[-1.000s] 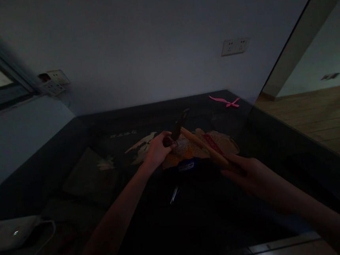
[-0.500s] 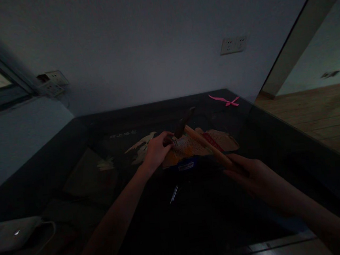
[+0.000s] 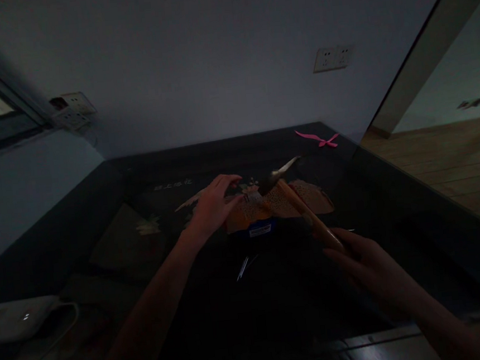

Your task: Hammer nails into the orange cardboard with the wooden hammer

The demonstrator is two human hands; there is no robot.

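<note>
A hammer (image 3: 307,209) with a wooden handle and dark head is gripped in my right hand (image 3: 362,256), its head over the spotted, orange-brown piece (image 3: 239,218). That piece lies on the dark table (image 3: 218,316), with a blue patch bearing a pale label (image 3: 261,229) at its near side. My left hand (image 3: 213,204) is at the piece's left end, thumb and fingers apart, with nothing visible between them. Small upright dark marks show beside its fingertips, too dim to make out. Thin shiny metal slivers (image 3: 243,269) lie nearer to me.
A pink ribbon (image 3: 323,141) lies at the table's far right corner. At the left is a white device (image 3: 19,318) with a cable. Wall sockets (image 3: 332,58) are behind the table, and a dark flat shape (image 3: 452,256) lies at the right.
My left hand has opened and drawn back slightly left from the hammer head. The hammer has shifted a little right and turned, so its pale, lit end now shows.
</note>
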